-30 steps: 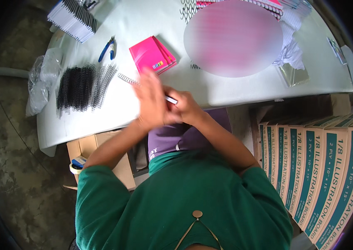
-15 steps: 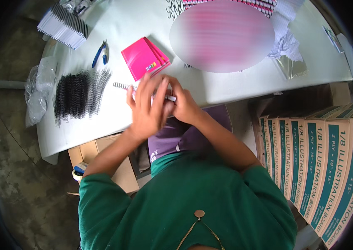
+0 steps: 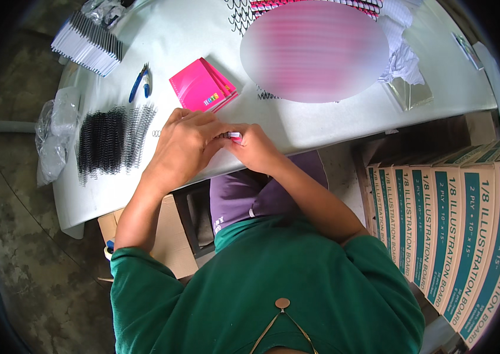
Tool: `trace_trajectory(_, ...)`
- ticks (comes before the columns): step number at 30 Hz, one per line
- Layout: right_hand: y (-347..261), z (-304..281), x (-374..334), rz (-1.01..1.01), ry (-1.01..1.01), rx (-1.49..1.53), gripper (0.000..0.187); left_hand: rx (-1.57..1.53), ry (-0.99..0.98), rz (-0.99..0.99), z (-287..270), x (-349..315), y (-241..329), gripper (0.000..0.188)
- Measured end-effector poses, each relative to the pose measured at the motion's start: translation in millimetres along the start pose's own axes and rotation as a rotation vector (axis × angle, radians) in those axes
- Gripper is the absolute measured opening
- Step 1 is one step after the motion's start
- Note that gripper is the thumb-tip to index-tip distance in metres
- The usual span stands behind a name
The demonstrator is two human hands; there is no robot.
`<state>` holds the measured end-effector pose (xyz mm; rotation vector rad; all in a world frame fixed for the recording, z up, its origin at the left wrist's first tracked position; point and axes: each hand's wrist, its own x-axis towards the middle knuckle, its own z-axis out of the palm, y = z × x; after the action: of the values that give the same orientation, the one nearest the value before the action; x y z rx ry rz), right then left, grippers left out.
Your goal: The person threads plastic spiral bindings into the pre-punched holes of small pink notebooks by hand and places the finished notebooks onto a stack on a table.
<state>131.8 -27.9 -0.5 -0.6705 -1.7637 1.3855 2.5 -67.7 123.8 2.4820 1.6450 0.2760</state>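
Both of my hands meet at the table's near edge. Between them is a small pink-covered notebook (image 3: 235,137), of which only the white and pink end shows. My right hand (image 3: 256,147) is closed around that end, thumb pressed on it. Over the rest lies my left hand (image 3: 182,141), palm down with fingers bent, hiding most of the notebook. A short bit of dark spiral coil (image 3: 156,134) pokes out left of it. Just beyond my fingers sits a little stack of bright pink notebooks (image 3: 200,85).
Loose black coils (image 3: 108,141) lie in a pile at the left, with blue-handled pliers (image 3: 139,82) behind them. A stack of white bound pads (image 3: 87,44) stands far left. Coil-bound pink items (image 3: 320,7), partly blurred, lie at the back. Cartons (image 3: 444,230) stand at the right.
My left hand has swung lower and to the left, its raised fingers now folded down over the notebook. Less of the coil shows. My right hand stays almost in place.
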Motion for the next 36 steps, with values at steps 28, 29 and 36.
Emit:
trace_trajectory(28,-3.5,-0.4,-0.1,-0.030,0.006,-0.118,0.020,0.059,-0.111,-0.019,-7.6,11.3,1.2,0.029)
trace_trajectory(29,-2.9,-1.2,-0.6,0.024,-0.004,-0.080,0.020,0.059,-0.076,-0.053,-5.3,13.1,3.9,0.029)
trace_trajectory(36,-8.8,0.8,-1.2,0.047,0.032,-0.051,0.018,-0.050,-0.002,0.022,-0.4,12.6,1.6,0.025)
